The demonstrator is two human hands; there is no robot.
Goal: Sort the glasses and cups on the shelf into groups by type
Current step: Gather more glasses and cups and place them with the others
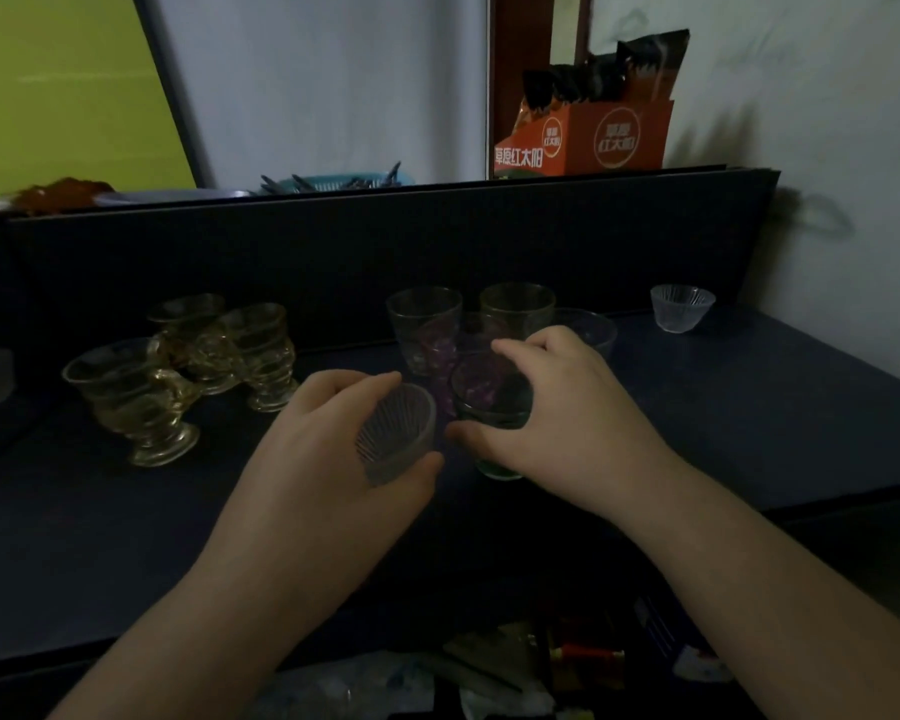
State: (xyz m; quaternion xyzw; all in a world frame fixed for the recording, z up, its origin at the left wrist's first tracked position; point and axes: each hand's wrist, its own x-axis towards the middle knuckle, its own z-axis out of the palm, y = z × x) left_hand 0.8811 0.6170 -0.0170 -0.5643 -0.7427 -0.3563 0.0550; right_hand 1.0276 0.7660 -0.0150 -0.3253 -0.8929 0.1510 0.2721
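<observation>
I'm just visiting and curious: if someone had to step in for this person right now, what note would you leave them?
Left hand holds a small ribbed cup. Right hand grips a green-tinted tumbler on the dark shelf.
Done: three amber footed cups grouped at left; two tumblers stand together at the back.
Left: set the green-tinted tumbler with those tumblers; the ribbed cup probably belongs with the matching cup at far right.

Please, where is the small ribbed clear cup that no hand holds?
In the head view the small ribbed cup stands alone at the far right of the dark shelf, near the white wall, right of the tall glasses.
</observation>
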